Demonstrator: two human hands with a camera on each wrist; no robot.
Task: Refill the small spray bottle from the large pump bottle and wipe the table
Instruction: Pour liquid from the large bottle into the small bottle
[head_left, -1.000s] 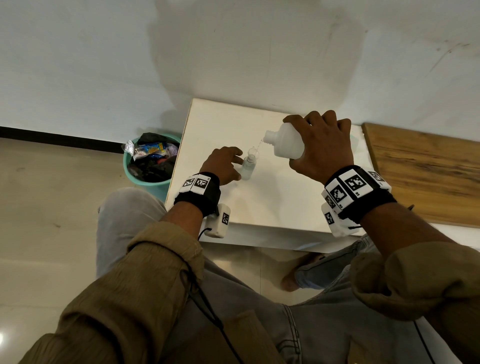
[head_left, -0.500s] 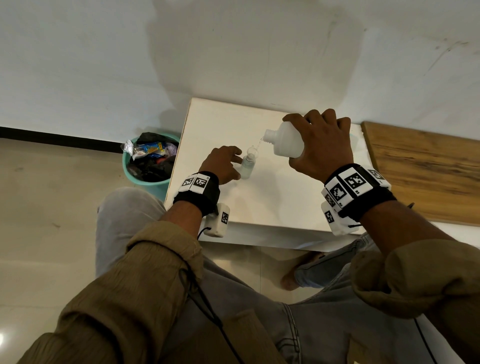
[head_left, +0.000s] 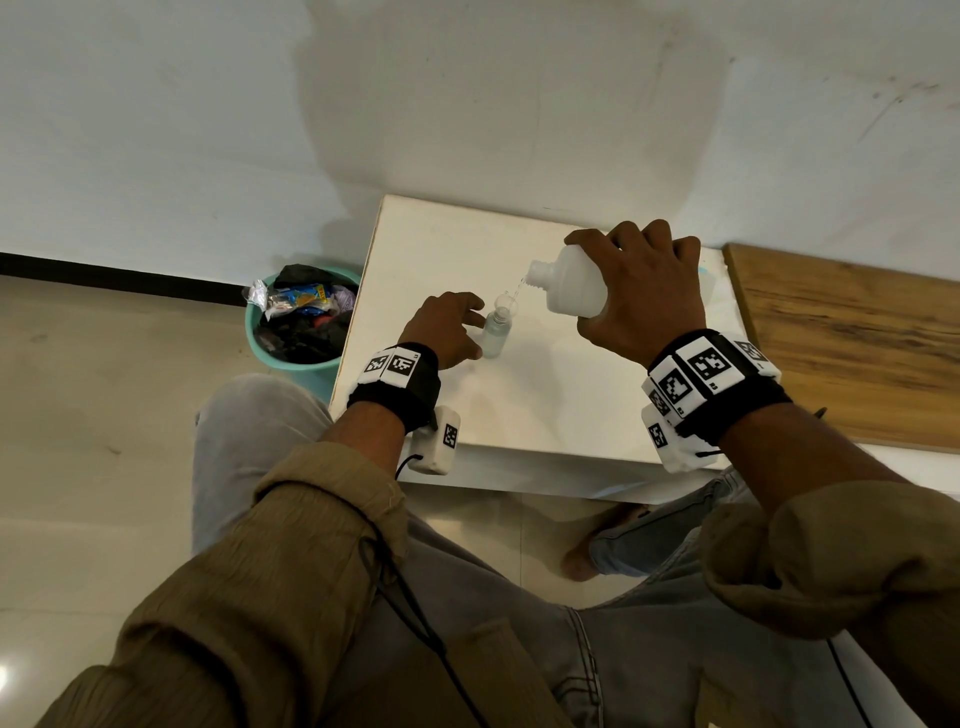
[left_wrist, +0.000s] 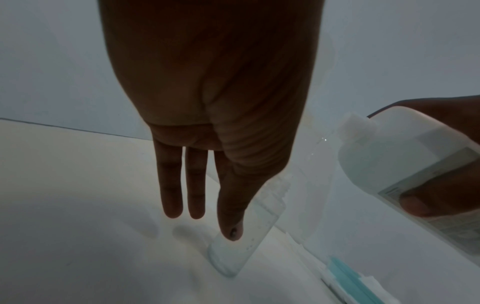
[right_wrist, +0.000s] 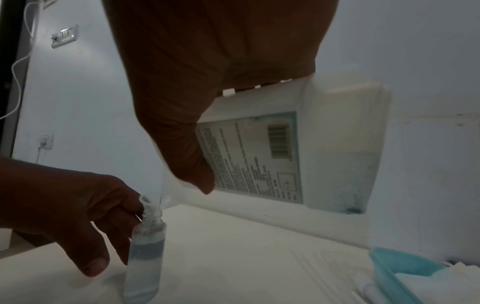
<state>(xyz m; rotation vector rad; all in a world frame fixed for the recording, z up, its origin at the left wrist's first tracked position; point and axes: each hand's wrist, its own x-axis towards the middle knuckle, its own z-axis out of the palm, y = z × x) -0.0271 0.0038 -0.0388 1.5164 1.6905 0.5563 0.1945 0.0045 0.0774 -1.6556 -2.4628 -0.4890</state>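
Unmoved right hand (head_left: 641, 296) gripping tilted large bottle (head_left: 569, 283)

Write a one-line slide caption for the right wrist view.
Right hand tips the large bottle, pouring through a funnel into the small bottle steadied by the left hand.

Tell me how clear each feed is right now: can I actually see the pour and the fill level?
Head view: evenly lit, sharp; the stream from the large bottle is a faint streak. Left wrist view: dim, left hand backlit, small bottle hazy. Right wrist view: dim and soft, yet the thin stream, funnel and liquid level show best here.
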